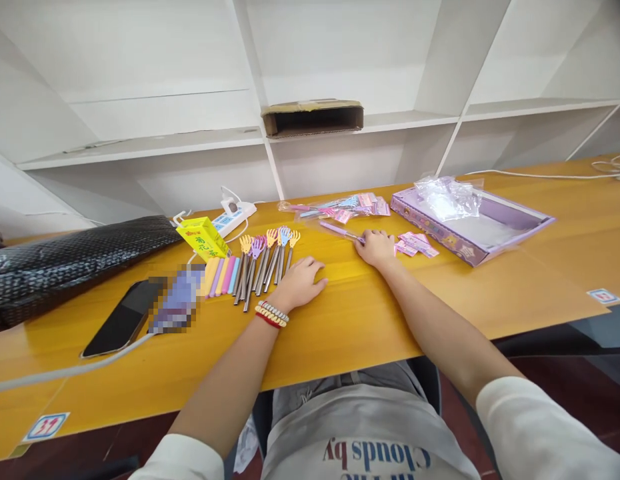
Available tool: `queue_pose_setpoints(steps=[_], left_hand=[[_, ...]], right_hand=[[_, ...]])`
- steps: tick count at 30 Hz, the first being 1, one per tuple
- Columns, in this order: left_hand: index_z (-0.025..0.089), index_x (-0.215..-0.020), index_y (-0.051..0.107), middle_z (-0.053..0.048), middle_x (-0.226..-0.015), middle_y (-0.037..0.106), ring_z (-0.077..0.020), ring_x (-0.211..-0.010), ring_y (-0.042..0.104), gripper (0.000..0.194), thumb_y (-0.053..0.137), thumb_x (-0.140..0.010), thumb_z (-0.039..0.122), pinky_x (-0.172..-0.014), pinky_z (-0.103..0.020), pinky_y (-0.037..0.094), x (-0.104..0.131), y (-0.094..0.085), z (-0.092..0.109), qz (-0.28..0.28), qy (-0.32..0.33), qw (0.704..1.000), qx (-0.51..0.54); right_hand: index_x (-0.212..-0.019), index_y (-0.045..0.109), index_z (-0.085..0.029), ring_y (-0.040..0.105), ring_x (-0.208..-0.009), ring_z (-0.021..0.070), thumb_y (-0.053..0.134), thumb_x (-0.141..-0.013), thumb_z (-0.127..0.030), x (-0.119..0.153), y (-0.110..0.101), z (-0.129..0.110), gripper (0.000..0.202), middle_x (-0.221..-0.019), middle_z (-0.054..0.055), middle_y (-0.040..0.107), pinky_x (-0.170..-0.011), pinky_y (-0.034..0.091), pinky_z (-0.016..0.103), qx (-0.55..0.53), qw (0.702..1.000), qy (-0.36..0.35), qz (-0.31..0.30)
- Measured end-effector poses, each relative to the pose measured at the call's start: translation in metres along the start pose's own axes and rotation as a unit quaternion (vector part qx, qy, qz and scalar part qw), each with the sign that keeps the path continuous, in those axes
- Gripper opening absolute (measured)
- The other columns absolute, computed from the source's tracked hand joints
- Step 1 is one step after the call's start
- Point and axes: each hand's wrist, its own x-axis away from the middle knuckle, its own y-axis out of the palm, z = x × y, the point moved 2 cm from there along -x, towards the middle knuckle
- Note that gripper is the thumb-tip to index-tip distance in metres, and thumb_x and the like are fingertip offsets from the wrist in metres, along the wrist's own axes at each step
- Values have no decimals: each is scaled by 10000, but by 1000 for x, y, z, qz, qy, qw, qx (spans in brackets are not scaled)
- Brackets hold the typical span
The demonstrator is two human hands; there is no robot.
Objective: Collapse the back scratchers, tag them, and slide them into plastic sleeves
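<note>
My right hand [377,249] rests on the table with its fingers curled over the near end of a purple-handled back scratcher [335,229]; the claw end is mostly hidden under the fingers. My left hand [301,285] lies palm down, thumb apart, holding nothing. Just left of it are several claw heads on metal rods [263,270], in yellow, purple, orange and blue. Beside these, a row of coloured handle tubes [221,277] lies side by side. Small pink cards [417,244] sit right of my right hand. Behind it are bagged back scratchers [340,207] with pink cards.
An open purple box [440,233] with clear plastic bags [449,198] stands at the right. At left are a yellow box [204,239], a power strip [235,219], a phone [123,319] and a black wrapped bundle [80,267]. White shelving holds a cardboard box [313,119].
</note>
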Motion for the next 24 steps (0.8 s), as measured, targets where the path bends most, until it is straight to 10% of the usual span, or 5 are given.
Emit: queue_pose_setpoints(steps=[10,18,24], left_hand=[[195,-1084,539,-61,-1019,542,-215,-1003,486,367,487,-785,400,-906,-348,377,-11,14,3,-6,-54,995,79],[208,-850,614,-17,-854,637,-183,-790,565,302,442,-775,445,-670,-272,405,-46,15,-3,-82,-206,964,147],[220,-824,625,-35,-854,659,-206,-819,584,609,116,-871,550,-658,-294,389,-44,18,0,-4,-248,967,64]], right_hand=[[-716,606,-142,560,-611,170,606,-637,-362,-4,-12,9,233,-690,68,616,-511,344,245,-206,954,-49,-211],[-737,535,-125,478,-429,97,594,-635,-265,11,-1,-12,182,-526,9,543,-376,309,199,-611,722,13,-324],[-1243,325,-151,372,-329,71,635,-588,-146,16,6,-21,724,-458,-81,471,-301,199,169,-584,749,13,-312]])
